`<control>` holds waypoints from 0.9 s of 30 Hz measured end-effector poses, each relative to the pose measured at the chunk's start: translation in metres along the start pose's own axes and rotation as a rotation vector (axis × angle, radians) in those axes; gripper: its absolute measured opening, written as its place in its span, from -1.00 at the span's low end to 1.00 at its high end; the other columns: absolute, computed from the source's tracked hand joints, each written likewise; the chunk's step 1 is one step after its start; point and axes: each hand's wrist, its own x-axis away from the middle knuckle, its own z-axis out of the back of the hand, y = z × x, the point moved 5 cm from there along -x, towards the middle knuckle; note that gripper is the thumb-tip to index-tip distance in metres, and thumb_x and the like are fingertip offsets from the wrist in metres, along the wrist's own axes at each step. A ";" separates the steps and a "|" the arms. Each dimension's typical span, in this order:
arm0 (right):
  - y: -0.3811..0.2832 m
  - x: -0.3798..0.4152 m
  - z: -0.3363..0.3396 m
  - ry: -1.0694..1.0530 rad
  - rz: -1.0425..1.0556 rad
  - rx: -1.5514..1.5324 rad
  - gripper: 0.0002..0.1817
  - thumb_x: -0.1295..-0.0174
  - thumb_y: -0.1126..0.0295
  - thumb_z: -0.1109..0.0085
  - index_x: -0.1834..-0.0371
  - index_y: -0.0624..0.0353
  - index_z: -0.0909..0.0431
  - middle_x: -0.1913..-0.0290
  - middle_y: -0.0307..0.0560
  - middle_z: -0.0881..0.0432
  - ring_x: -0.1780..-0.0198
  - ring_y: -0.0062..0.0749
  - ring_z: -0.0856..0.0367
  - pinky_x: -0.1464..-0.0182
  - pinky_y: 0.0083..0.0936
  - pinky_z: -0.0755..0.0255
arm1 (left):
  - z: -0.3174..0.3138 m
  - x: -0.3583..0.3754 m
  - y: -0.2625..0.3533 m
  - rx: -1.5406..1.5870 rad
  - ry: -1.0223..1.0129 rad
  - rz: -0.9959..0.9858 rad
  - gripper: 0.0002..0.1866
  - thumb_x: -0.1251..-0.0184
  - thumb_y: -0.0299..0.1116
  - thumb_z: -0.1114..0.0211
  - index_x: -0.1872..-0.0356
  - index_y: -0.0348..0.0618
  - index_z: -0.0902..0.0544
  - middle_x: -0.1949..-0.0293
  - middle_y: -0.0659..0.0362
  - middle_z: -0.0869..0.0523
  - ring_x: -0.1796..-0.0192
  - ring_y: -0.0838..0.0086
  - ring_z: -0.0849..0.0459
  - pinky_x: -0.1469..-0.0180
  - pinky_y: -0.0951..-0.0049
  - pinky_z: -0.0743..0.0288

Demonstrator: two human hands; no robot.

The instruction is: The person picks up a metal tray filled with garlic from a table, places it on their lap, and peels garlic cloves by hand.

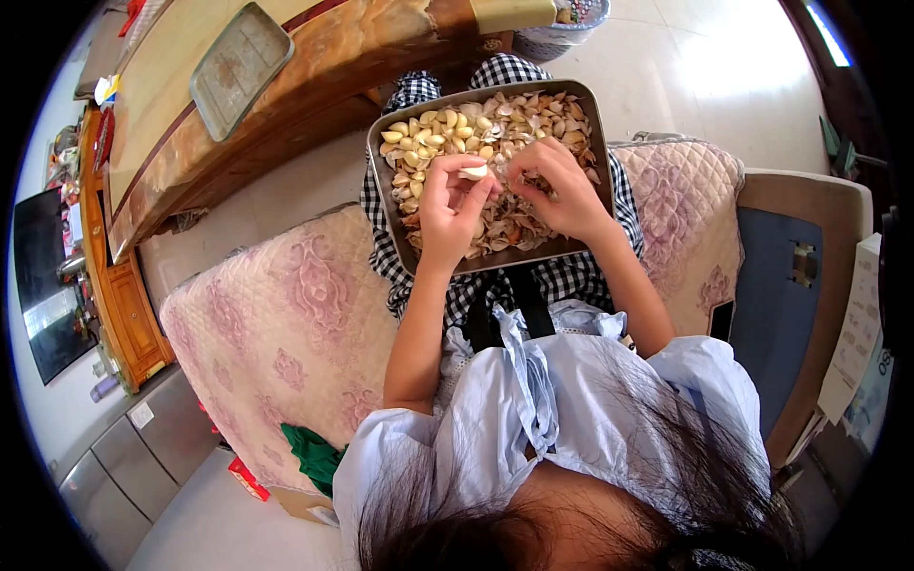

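A metal tray (pixel 384 205) rests on my lap over checkered cloth. Peeled yellowish garlic cloves (pixel 433 140) lie at its upper left, while unpeeled cloves and loose skins (pixel 562 119) fill the right and lower parts. Above the tray, my left hand (pixel 454 205) pinches a pale garlic clove (pixel 473 173) between thumb and fingers. Just to its right, my right hand (pixel 560 190) has its thumb and fingers drawn together over the skins; whatever it holds, if anything, is too small to make out. The two hands are close together.
A long table (pixel 171 124) with an empty-looking grey tray (pixel 241 71) stands at the upper left. I sit on a quilted sofa cover (pixel 276 314). A basket (pixel 562 36) is on the floor beyond my knees. A green cloth (pixel 312 457) lies at lower left, a phone (pixel 722 321) at right.
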 end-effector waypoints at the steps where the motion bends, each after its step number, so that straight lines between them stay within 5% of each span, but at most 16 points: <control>1: -0.001 -0.001 -0.002 0.000 0.000 0.000 -0.79 0.11 0.60 -0.15 0.35 0.20 -0.43 0.39 -0.10 -0.46 0.24 -0.24 -0.41 0.18 -0.44 -0.29 | 0.000 0.000 0.001 0.000 0.000 0.000 -0.81 -0.17 -0.55 -0.16 0.19 -0.22 -0.40 0.39 0.19 -0.56 0.36 0.61 -0.54 0.32 0.62 -0.45; 13: -0.006 0.002 0.006 0.108 -0.014 -0.174 -0.78 0.06 0.53 -0.19 0.30 0.23 -0.46 0.34 -0.09 -0.50 0.25 -0.25 -0.44 0.17 -0.44 -0.32 | -0.011 0.003 0.003 -0.224 -0.223 0.026 -0.85 -0.24 -0.48 -0.11 0.20 -0.28 -0.44 0.28 0.18 -0.53 0.28 0.58 -0.52 0.21 0.60 -0.42; 18: -0.004 0.003 0.009 0.144 0.022 -0.147 -0.84 0.08 0.55 -0.21 0.42 0.23 -0.44 0.41 -0.08 -0.50 0.32 -0.25 -0.45 0.23 -0.45 -0.33 | -0.014 0.004 -0.001 0.045 -0.155 0.063 -0.82 -0.24 -0.48 -0.10 0.16 -0.25 -0.36 0.23 0.17 -0.48 0.25 0.56 -0.51 0.16 0.59 -0.40; 27: -0.010 0.000 0.010 0.159 0.052 -0.135 -0.85 0.13 0.56 -0.23 0.47 0.24 -0.47 0.43 -0.14 -0.52 0.36 -0.31 -0.45 0.28 -0.49 -0.34 | -0.011 0.004 -0.004 0.086 -0.219 0.066 -0.84 -0.22 -0.55 -0.08 0.22 -0.25 -0.33 0.22 0.12 -0.48 0.21 0.51 -0.56 0.13 0.55 -0.46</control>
